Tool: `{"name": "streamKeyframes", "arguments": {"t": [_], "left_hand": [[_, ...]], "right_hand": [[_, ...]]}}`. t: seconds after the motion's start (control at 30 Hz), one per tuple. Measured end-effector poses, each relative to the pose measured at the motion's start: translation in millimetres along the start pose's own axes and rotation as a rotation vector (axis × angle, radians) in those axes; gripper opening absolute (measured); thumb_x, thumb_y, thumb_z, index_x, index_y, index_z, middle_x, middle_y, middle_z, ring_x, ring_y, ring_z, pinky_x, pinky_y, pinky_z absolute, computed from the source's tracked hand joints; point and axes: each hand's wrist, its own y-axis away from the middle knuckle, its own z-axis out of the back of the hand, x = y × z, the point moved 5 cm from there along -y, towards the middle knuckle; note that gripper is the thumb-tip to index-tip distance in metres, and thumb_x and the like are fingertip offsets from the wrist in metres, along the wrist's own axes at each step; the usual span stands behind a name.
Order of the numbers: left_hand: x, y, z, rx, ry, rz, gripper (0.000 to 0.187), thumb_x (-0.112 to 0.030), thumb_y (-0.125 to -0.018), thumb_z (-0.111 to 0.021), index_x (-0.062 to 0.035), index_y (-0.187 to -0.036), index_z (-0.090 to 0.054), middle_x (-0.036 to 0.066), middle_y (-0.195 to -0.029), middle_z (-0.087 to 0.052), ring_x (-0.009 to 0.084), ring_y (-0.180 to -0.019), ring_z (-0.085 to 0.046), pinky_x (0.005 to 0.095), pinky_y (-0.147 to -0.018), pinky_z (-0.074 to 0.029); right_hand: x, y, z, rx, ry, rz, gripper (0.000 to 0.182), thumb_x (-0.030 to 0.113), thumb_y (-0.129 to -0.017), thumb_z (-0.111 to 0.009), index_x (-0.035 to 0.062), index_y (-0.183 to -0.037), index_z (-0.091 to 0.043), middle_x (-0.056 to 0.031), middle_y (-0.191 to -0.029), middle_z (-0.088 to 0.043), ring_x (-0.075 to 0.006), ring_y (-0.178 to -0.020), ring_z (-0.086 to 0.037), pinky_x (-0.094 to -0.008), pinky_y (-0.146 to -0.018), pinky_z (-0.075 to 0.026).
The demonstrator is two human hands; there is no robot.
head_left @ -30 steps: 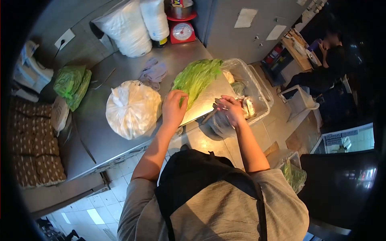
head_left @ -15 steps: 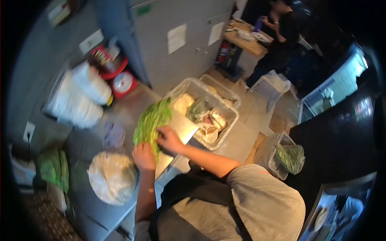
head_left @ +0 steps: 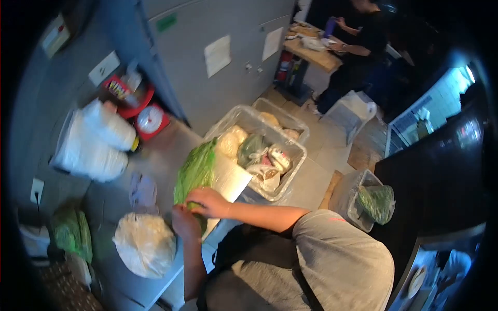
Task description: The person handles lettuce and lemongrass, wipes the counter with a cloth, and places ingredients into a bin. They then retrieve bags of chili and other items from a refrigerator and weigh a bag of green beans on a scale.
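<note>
A long bundle of bright green leafy greens (head_left: 196, 168), with a glossy look like clear plastic around it, lies on a pale cutting board (head_left: 232, 179) at the table's front edge. My left hand (head_left: 185, 222) is closed at the bundle's near end. Just across from it, my right hand (head_left: 209, 201) pinches the same end, fingers bent toward the left hand. A bit of green shows between the two hands. Left of my left hand stands a rounded, knotted plastic bag with pale contents (head_left: 145, 243).
A plastic-lined bin of bagged food (head_left: 228, 116) stands beyond the board, with a second bin behind. A red scale (head_left: 150, 120), stacked white containers (head_left: 91, 145) and a purplish cloth (head_left: 142, 192) sit at left. Another person (head_left: 358, 46) works at a far wooden table.
Both hands have slid toward me to the near end of the greens and come closer together. The view has shifted slightly. The far person's arms have moved.
</note>
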Motion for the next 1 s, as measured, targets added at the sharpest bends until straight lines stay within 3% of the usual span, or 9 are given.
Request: {"name": "streamKeyframes", "arguments": {"t": [0.07,0.1,0.13,0.3,0.4,0.67,0.83,0.93,1.0], "left_hand": [[-3.6,1.6,1.0,0.174,0.009,0.06,0.016,-0.016,-0.086,-0.054,-0.0082,-0.098,-0.049,0.018,-0.088,-0.058,0.0376,-0.082,-0.059,0.0465,-0.067,-0.046],[0.5,3.7,-10.6,0.215,-0.244,-0.171,0.017,-0.017,-0.085,-0.055,-0.0082,-0.099,-0.05,0.017,-0.087,-0.06,0.0369,-0.077,-0.06,0.0467,-0.065,-0.046],[4.9,5.2,-7.8,0.132,-0.102,-0.035,0.015,-0.013,-0.084,-0.057,-0.0078,-0.096,-0.051,0.014,-0.084,-0.06,0.0357,-0.072,-0.06,0.0445,-0.061,-0.047],[-7.3,10.0,16.8,-0.189,0.027,-0.426,0.014,-0.011,-0.08,-0.063,-0.0061,-0.087,-0.052,0.009,-0.072,-0.06,0.0282,-0.059,-0.059,0.0374,-0.052,-0.047],[4.7,26.6,18.2,-0.158,0.112,-0.46,0.018,-0.013,-0.078,-0.067,-0.0067,-0.088,-0.053,0.008,-0.073,-0.061,0.0278,-0.058,-0.059,0.0374,-0.051,-0.047],[47.1,23.4,54.0,-0.285,-0.051,-0.226,0.022,-0.002,-0.073,-0.062,-0.0105,-0.092,-0.054,0.01,-0.077,-0.06,0.0306,-0.066,-0.06,0.0401,-0.055,-0.047],[69.4,28.2,74.1,-0.366,0.037,-0.036,0.015,0.005,-0.069,-0.057,-0.009,-0.071,-0.059,0.009,-0.071,-0.053,0.0287,-0.063,-0.054,0.0377,-0.055,-0.043],[79.5,32.0,66.2,-0.289,-0.082,0.03,0.017,0.006,-0.07,-0.057,-0.0085,-0.074,-0.064,0.009,-0.074,-0.053,0.0272,-0.066,-0.054,0.0373,-0.057,-0.043],[84.3,34.9,53.1,-0.193,-0.079,0.063,0.031,0.006,-0.072,-0.054,-0.0091,-0.097,-0.063,0.015,-0.094,-0.053,0.0314,-0.083,-0.055,0.0393,-0.069,-0.045]], "right_hand": [[2.5,1.6,-5.4,0.066,0.038,0.019,0.03,0.013,-0.064,-0.071,0.0117,-0.092,-0.06,-0.0071,-0.084,-0.056,-0.0298,-0.084,-0.054,-0.0383,-0.073,-0.043],[3.0,1.0,-6.3,0.098,0.072,0.018,0.027,0.011,-0.063,-0.07,0.0125,-0.088,-0.059,-0.0065,-0.082,-0.055,-0.0297,-0.082,-0.054,-0.0381,-0.07,-0.042],[7.4,0.6,-7.4,0.073,0.087,0.04,0.023,0.009,-0.063,-0.067,0.0118,-0.085,-0.059,-0.0067,-0.08,-0.054,-0.0289,-0.079,-0.053,-0.0375,-0.066,-0.041],[9.1,-4.2,-19.1,-0.038,0.298,0.102,0.017,0.011,-0.065,-0.065,0.01,-0.07,-0.049,-0.0083,-0.071,-0.051,-0.0285,-0.068,-0.052,-0.0406,-0.059,-0.036],[-57.0,-26.5,27.7,-0.365,0.363,-0.367,0.016,0.003,-0.066,-0.06,0.0089,-0.072,-0.046,-0.0117,-0.066,-0.049,-0.0337,-0.06,-0.051,-0.0431,-0.053,-0.039],[-131.4,-20.3,108.8,-0.347,0.655,-0.48,0.016,0.009,-0.067,-0.064,0.0084,-0.075,-0.05,-0.0114,-0.074,-0.056,-0.0328,-0.071,-0.057,-0.0418,-0.061,-0.045],[-174.1,2.9,151.0,-0.425,0.783,-0.707,0.009,0.008,-0.068,-0.06,0.0083,-0.075,-0.054,-0.0139,-0.076,-0.061,-0.0354,-0.073,-0.059,-0.0442,-0.062,-0.046],[-184.3,11.3,166.0,-0.454,0.745,-0.828,0.007,0.008,-0.07,-0.059,0.0086,-0.076,-0.055,-0.0147,-0.077,-0.063,-0.037,-0.074,-0.06,-0.0434,-0.063,-0.047],[-189.4,16.0,170.7,-0.493,0.707,-0.836,0.006,0.009,-0.071,-0.058,0.0081,-0.077,-0.057,-0.0139,-0.076,-0.064,-0.0343,-0.072,-0.061,-0.0411,-0.063,-0.047]]}}
